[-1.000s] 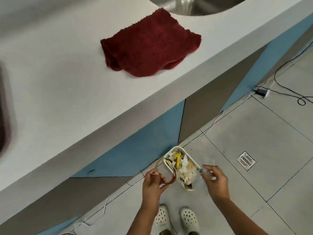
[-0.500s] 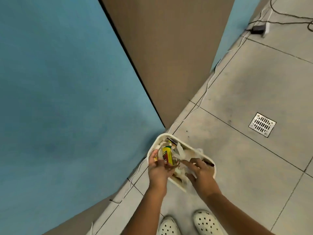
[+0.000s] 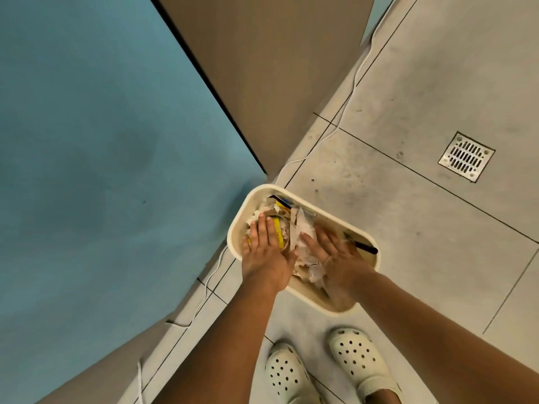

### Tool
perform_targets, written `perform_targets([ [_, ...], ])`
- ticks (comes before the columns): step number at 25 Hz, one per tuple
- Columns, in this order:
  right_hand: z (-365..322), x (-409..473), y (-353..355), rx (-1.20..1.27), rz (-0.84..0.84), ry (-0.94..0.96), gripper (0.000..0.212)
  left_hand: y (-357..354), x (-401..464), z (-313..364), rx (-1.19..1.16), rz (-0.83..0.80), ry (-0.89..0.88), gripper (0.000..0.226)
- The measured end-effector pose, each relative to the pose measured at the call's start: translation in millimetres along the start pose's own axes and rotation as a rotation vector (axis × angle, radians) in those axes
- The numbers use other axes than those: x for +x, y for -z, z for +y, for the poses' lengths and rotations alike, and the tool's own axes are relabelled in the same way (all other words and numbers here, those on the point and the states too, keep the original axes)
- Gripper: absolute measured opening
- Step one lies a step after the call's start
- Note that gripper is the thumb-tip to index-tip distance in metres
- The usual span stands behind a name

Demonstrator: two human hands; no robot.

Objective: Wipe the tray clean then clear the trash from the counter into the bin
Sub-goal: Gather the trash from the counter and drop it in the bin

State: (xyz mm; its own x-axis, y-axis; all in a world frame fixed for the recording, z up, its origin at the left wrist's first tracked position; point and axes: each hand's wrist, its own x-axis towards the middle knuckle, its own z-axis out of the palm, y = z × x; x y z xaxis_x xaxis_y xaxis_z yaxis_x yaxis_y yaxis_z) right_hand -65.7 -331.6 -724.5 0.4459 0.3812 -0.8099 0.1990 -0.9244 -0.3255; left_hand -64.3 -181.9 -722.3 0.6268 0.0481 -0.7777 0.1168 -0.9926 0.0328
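Note:
A cream oval bin (image 3: 332, 212) stands on the tiled floor beside the counter's base, packed with crumpled white paper (image 3: 304, 228), a yellow wrapper (image 3: 279, 232) and a black stick (image 3: 366, 248). My left hand (image 3: 265, 255) lies flat, fingers spread, pressing on the yellow wrapper at the bin's left side. My right hand (image 3: 338, 258) lies flat with fingers apart on the white paper at the bin's right side. Neither hand grips anything. The tray and the countertop are out of view.
The counter's blue panel (image 3: 102, 170) and brown panel (image 3: 268, 68) rise close on the left. A white cable (image 3: 344, 118) runs along the floor by the base. A metal floor drain (image 3: 466, 156) sits at the right. My two white clogs (image 3: 320, 371) stand just behind the bin.
I have bent lower toward the bin; the counter top and red cloth left the view. Both hands let go of the trash and now press flat on the bin's contents.

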Motion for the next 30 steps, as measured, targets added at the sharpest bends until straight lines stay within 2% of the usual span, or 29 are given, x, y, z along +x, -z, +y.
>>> perform_targets([
  [3,1,20,-5,-0.007,-0.098,-0.108,0.095,0,20,-1,0.080,-0.159,0.016,0.069],
  [5,3,41,-8,0.019,-0.125,-0.162,0.100,-3,35,5,0.103,-0.207,0.030,0.064],
  [10,11,78,-27,0.075,-0.094,-0.261,0.093,-34,74,10,0.170,-0.193,0.070,0.066],
  [13,10,89,-36,0.066,-0.040,-0.315,0.076,-42,88,12,0.189,-0.185,0.072,0.065],
  [17,-5,79,-42,-0.027,0.075,-0.369,0.079,-27,79,9,0.214,-0.228,0.041,0.072],
  [20,-14,57,-33,0.027,0.183,-0.371,0.076,-9,65,5,0.198,-0.242,-0.001,0.080],
  [22,-16,48,-29,0.142,0.228,-0.346,0.080,-1,54,6,0.118,-0.184,-0.028,0.082],
  [26,-19,27,-21,0.359,0.231,-0.314,0.096,9,26,3,-0.065,0.059,-0.077,0.070],
  [28,-23,10,-22,0.383,0.225,-0.300,0.093,13,10,0,-0.142,0.151,-0.104,0.063],
  [30,-29,-9,-22,0.389,0.261,-0.289,0.081,20,-10,-4,-0.211,0.197,-0.110,0.055],
])
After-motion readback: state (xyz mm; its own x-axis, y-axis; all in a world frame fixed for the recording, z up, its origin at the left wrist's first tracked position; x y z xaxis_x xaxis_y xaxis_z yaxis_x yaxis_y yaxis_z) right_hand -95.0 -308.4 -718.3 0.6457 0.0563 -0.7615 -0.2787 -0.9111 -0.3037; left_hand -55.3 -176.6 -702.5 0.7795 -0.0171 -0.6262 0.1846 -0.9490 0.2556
